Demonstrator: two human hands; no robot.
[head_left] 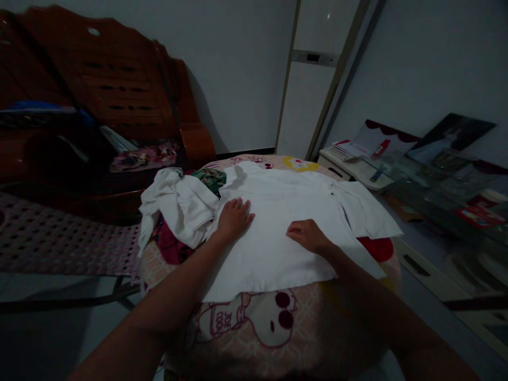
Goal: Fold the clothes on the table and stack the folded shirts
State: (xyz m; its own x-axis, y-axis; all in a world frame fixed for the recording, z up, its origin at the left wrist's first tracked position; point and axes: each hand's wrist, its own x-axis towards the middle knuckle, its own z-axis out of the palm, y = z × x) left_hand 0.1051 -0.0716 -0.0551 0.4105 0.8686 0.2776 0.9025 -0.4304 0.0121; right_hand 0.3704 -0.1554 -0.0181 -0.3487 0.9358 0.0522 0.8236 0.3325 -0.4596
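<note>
Head view: lightly creased white garment lies flat, left hand spread, right hand pressed together.

Dim light; pale walls. Carved wooden settee stands left. Glass-topped stand occupies the right side.

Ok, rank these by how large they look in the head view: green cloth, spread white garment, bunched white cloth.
Largest to smallest:
1. spread white garment
2. bunched white cloth
3. green cloth, partly covered

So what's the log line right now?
left hand: flat on white garment | right hand: curled, at same garment | beside: crumpled white cloth | beneath: patterned cover
</note>
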